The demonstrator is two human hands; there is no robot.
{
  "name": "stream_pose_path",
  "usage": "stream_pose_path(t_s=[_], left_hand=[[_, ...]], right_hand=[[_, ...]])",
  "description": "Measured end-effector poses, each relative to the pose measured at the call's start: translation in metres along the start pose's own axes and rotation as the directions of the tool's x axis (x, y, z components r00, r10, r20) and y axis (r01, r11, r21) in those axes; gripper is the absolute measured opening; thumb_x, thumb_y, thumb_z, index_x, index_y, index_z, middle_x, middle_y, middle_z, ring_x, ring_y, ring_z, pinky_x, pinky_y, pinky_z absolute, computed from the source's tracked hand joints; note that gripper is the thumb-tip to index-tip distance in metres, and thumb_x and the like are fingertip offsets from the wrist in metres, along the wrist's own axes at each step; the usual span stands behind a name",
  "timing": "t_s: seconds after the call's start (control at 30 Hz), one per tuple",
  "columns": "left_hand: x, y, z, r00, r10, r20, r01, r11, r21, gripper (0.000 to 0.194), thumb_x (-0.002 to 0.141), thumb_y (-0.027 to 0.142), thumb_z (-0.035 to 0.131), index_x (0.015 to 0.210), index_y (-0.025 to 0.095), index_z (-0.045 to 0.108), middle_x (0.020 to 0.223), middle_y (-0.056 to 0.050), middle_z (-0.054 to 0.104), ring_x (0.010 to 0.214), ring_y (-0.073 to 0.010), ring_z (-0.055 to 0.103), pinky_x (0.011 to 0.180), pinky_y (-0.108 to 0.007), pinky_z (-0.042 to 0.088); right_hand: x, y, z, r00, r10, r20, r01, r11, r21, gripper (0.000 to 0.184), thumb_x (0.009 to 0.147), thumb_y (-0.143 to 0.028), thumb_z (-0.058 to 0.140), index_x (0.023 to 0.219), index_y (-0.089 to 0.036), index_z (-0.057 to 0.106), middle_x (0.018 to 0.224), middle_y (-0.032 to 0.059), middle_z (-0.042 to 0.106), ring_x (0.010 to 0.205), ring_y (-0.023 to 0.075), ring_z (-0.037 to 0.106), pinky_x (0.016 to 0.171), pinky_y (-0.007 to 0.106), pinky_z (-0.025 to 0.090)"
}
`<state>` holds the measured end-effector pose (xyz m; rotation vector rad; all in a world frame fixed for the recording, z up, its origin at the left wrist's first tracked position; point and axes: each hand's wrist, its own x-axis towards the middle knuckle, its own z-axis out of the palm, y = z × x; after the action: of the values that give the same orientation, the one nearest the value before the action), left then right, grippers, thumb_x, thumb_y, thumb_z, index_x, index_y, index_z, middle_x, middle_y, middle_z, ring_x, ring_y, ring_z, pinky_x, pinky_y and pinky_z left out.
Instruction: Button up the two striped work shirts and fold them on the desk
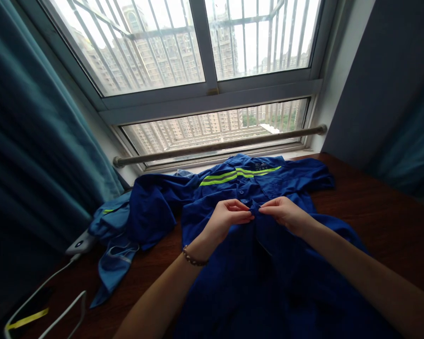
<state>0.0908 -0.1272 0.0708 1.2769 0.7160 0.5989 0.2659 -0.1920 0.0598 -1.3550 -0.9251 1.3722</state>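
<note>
A dark blue work coverall (219, 278) with yellow-green reflective stripes (219, 178) across the chest lies spread over the wooden table, its collar end toward the window. Both hands meet at its front, just below two visible buttons (244, 201). My left hand (229, 214), with a braided bracelet at the wrist, pinches one edge of the cloth. My right hand (282, 212) pinches the other edge close beside it, where the fabric peaks up between the fingertips. Below the hands the front gapes in a dark slit. Whether a button sits between the fingers is hidden.
Lighter blue clothing (116, 263) lies at the left, partly under a sleeve. Beside it rests a white device (81, 243) with a white cable (42, 285). A metal rail (219, 146) crosses the window behind the table (360, 197). A teal curtain (49, 117) hangs at left.
</note>
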Motion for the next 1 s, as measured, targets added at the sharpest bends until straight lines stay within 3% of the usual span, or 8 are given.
stream_pose_path(t_s=[0.2, 0.43, 0.57, 0.67, 0.77, 0.87, 1.0], left_hand=[[-0.003, 0.002, 0.004, 1.0, 0.024, -0.01, -0.024, 0.997, 0.08, 0.024, 0.055, 0.025, 0.076, 0.07, 0.01, 0.065, 0.066, -0.007, 0.068, 0.065, -0.0162, 0.064, 0.066, -0.026, 0.05], [-0.002, -0.003, 0.004, 0.993, 0.114, -0.037, -0.104, 0.975, 0.197, 0.021, 0.056, 0.025, 0.074, 0.069, 0.011, 0.067, 0.064, -0.006, 0.067, 0.064, -0.0172, 0.063, 0.064, -0.027, 0.05], [-0.001, -0.006, 0.004, 0.984, 0.17, -0.055, -0.153, 0.961, 0.231, 0.022, 0.057, 0.028, 0.073, 0.07, 0.012, 0.068, 0.067, -0.006, 0.067, 0.065, -0.0181, 0.063, 0.065, -0.028, 0.05], [-0.002, -0.005, 0.006, 0.986, 0.16, -0.044, -0.149, 0.971, 0.184, 0.024, 0.056, 0.029, 0.074, 0.072, 0.011, 0.069, 0.069, -0.006, 0.068, 0.067, -0.0181, 0.063, 0.067, -0.027, 0.05], [-0.004, -0.003, 0.009, 0.992, 0.12, -0.042, -0.116, 0.988, 0.097, 0.028, 0.059, 0.033, 0.073, 0.074, 0.011, 0.069, 0.071, -0.007, 0.068, 0.07, -0.0183, 0.063, 0.07, -0.028, 0.049], [-0.002, -0.006, 0.012, 0.994, 0.094, -0.06, -0.09, 0.994, 0.062, 0.029, 0.063, 0.037, 0.07, 0.076, 0.011, 0.067, 0.072, -0.006, 0.067, 0.069, -0.0165, 0.062, 0.069, -0.027, 0.048], [0.001, -0.015, 0.013, 0.979, 0.174, -0.108, -0.15, 0.969, 0.199, 0.025, 0.06, 0.032, 0.072, 0.072, 0.011, 0.065, 0.069, -0.005, 0.065, 0.066, -0.0142, 0.059, 0.06, -0.021, 0.045]], right_hand=[[-0.006, -0.001, 0.003, 1.0, -0.012, 0.012, 0.013, 0.999, -0.032, 0.021, 0.059, -0.034, 0.071, 0.066, -0.015, 0.068, 0.051, 0.0004, 0.059, 0.046, 0.0101, 0.052, 0.038, 0.019, 0.034], [-0.009, -0.003, 0.006, 0.999, 0.03, 0.04, -0.033, 0.997, 0.076, 0.022, 0.061, -0.035, 0.069, 0.062, -0.013, 0.065, 0.057, 0.0024, 0.062, 0.048, 0.0081, 0.052, 0.04, 0.016, 0.036], [-0.012, -0.006, 0.01, 0.996, 0.034, 0.085, -0.043, 0.994, 0.102, 0.022, 0.058, -0.031, 0.072, 0.067, -0.012, 0.066, 0.063, 0.0037, 0.064, 0.057, 0.0104, 0.058, 0.051, 0.018, 0.044], [-0.013, -0.005, 0.013, 0.997, -0.061, 0.055, 0.06, 0.998, 0.015, 0.022, 0.058, -0.03, 0.07, 0.071, -0.013, 0.067, 0.063, 0.0037, 0.065, 0.06, 0.0137, 0.06, 0.058, 0.024, 0.048], [-0.011, 0.001, 0.017, 0.979, -0.195, -0.066, 0.181, 0.968, -0.172, 0.016, 0.062, -0.028, 0.065, 0.071, -0.015, 0.066, 0.062, 0.0022, 0.065, 0.058, 0.0152, 0.06, 0.053, 0.024, 0.046], [-0.01, 0.01, 0.02, 0.909, -0.392, -0.139, 0.313, 0.865, -0.393, 0.011, 0.067, -0.028, 0.06, 0.071, -0.018, 0.064, 0.063, 0.0017, 0.065, 0.06, 0.0162, 0.06, 0.054, 0.024, 0.044], [-0.01, 0.022, 0.026, 0.809, -0.573, -0.133, 0.366, 0.667, -0.65, 0.011, 0.073, -0.026, 0.054, 0.066, -0.02, 0.059, 0.064, 0.0018, 0.063, 0.06, 0.0154, 0.057, 0.059, 0.025, 0.041]])
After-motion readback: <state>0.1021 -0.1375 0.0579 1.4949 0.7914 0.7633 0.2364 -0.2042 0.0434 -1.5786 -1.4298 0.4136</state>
